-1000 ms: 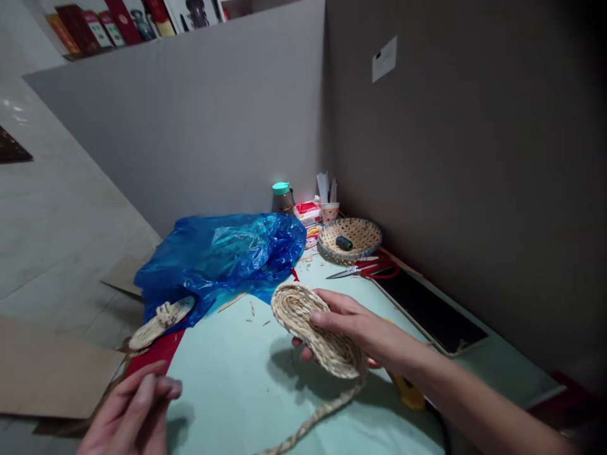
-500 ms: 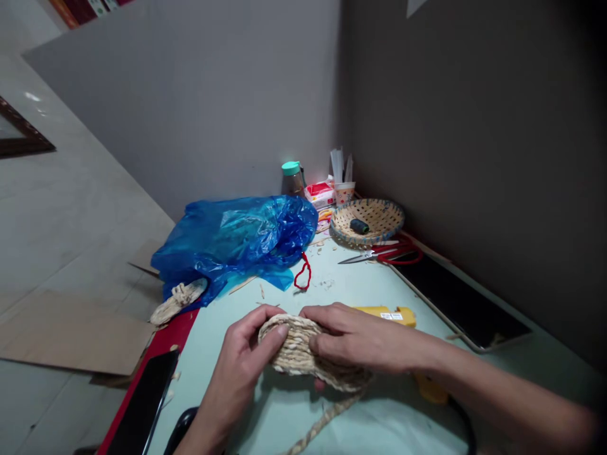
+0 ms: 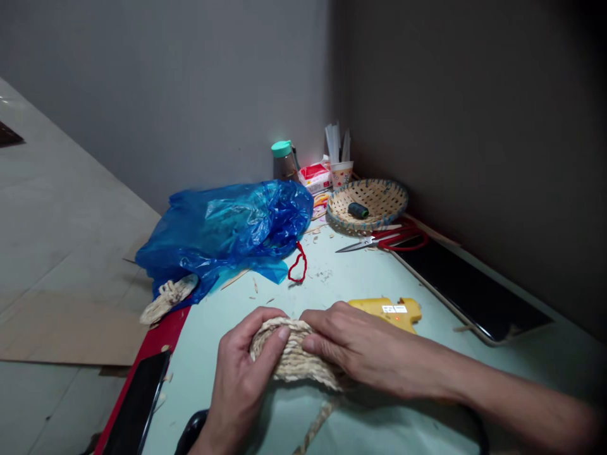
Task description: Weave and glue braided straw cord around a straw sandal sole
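Between my two hands is a pale oval piece of coiled straw braid, held just above the table. My left hand grips its left end, thumb lying on the coils. My right hand closes on its right part, fingers over the far edge and thumb on the near face. A loose tail of braid hangs from the piece toward the table's front. Beyond my right hand lies a yellow glue gun with a small orange light, partly hidden by my wrist.
A blue plastic bag lies at the back left, with a small woven straw shoe before it. Red-handled scissors, a basket holding a thread spool, and a dark tablet lie right. A phone rests at the left edge.
The view has tilted and shifted slightly, so the background sits higher. Both hands still hold the braid piece, its right end now more covered by my right hand.
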{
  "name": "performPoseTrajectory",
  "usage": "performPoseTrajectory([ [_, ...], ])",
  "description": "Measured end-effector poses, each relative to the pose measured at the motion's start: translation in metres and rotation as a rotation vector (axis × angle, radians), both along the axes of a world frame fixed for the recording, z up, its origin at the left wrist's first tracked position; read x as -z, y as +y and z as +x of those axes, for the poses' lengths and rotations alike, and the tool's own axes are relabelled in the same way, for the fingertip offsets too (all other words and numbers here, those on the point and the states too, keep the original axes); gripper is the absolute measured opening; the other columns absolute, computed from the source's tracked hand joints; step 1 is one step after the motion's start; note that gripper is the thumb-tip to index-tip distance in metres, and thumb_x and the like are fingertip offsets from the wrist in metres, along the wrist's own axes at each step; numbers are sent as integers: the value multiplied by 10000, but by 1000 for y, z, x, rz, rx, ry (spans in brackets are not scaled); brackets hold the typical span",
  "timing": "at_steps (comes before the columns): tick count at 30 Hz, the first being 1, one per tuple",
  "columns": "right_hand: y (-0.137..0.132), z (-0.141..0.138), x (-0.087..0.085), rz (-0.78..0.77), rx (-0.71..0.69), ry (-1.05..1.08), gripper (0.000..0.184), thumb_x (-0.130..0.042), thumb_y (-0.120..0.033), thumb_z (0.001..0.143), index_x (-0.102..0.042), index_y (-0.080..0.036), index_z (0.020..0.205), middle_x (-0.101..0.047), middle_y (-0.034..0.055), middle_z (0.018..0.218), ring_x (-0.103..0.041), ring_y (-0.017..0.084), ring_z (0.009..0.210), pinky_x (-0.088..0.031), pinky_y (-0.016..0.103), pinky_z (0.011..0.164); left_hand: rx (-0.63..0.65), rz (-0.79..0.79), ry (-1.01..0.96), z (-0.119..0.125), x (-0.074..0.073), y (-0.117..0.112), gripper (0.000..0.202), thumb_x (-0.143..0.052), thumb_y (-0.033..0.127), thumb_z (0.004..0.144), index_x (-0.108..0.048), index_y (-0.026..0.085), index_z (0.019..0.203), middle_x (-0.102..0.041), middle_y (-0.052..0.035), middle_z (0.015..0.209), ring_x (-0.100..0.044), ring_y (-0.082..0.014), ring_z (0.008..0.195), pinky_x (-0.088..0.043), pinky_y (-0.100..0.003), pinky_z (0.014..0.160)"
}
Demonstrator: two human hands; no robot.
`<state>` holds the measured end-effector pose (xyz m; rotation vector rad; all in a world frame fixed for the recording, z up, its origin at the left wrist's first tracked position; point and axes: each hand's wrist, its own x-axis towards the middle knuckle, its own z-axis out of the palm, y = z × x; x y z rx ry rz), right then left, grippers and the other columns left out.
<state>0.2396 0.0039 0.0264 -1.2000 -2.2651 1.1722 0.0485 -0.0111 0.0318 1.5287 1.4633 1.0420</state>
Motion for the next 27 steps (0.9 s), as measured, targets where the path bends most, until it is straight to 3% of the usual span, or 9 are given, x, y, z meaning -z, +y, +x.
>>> performPoseTrajectory([
  [4, 0, -4, 7, 33, -8, -23, 311, -366, -369, 1058, -590, -190, 936, -620, 71, 821, -568, 243, 790, -306, 323, 650, -72, 45, 18, 0, 8, -3, 178, -724, 397, 787, -734, 220, 776, -676, 20, 671, -570, -160, 609, -423, -233, 590],
  [7, 3, -3, 10, 31, -22, -43, 308, -363, -355, 1061, -612, -184, 1002, -652, 84, 841, -598, 252, 775, -311, 317, 629, -27, 28, 21, 0, 12, 1, 196, -710, 404, 800, -718, 211, 768, -667, 14, 679, -565, -162, 623, -426, -230, 597],
  [10, 7, 4, 7, 5, -36, -39, 377, -370, -424, 1060, -600, -198, 1255, -703, 112, 914, -644, 296, 825, -373, 331, 655, 11, -53, -46, 2, 15, 4, 222, -689, 424, 807, -705, 203, 794, -658, 6, 684, -559, -173, 632, -433, -239, 600],
  [13, 9, 14, 1, -13, 18, 60, 534, -488, -523, 1001, -529, -217, 1437, -714, 140, 1145, -639, 355, 1033, -444, 392, 805, -58, -50, -64, 4, 16, 3, 214, -703, 416, 786, -718, 203, 799, -672, 1, 704, -581, -189, 652, -443, -252, 621],
  [17, 11, 24, -7, -51, 133, 308, 385, -703, -406, 854, -716, -264, 1212, -715, 54, 1196, -624, 331, 1108, -483, 391, 896, -142, 22, -12, 2, 18, 0, 207, -727, 421, 773, -729, 215, 797, -681, 2, 701, -587, -190, 644, -447, -248, 604],
  [21, 22, 33, -8, -104, 404, 852, 169, -670, -359, 901, -759, -272, 1016, -738, 19, 1053, -670, 250, 1026, -529, 337, 883, -166, -31, -128, -3, 23, 4, 250, -731, 445, 790, -713, 201, 839, -680, -5, 726, -602, -184, 674, -466, -235, 617],
  [24, 33, 41, -5, -73, 571, 986, 196, -670, -386, 927, -754, -227, 848, -697, 19, 764, -626, 153, 693, -520, 249, 671, -197, -139, -352, -7, 26, 11, 295, -763, 438, 768, -692, 187, 904, -698, -12, 784, -639, -183, 710, -500, -234, 637],
  [27, 38, 46, -4, -152, 549, 921, 299, -647, -445, 939, -711, -203, 776, -631, 3, 590, -474, 95, 469, -387, 214, 468, -248, -208, -464, -8, 26, 19, 390, -806, 429, 721, -684, 185, 1000, -730, -26, 872, -680, -186, 729, -534, -230, 592],
])
